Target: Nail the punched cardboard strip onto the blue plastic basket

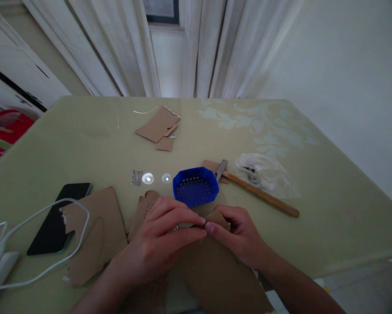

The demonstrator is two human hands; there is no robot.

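Note:
Both my hands meet at the upper end of a brown piece of cardboard (222,274) near the front of the table. My left hand (165,235) pinches its edge from the left, thumb and fingertips pressed together. On the other side my right hand (240,231) grips a folded corner, the thumb on top. Just beyond my fingers sits a blue perforated basket (196,185). Another cardboard piece (143,211) with rows of small holes lies partly under my left hand. A hammer (261,194) with a wooden handle rests to the right, its head on a small cardboard scrap (212,165).
Several nails (137,177) lie left of the basket beside two clear round discs (148,178). A phone (56,222), a torn cardboard sheet (101,231) and a white cable (84,237) occupy the left. Cardboard scraps (159,124) lie farther back; a clear plastic bag (268,174) is at right.

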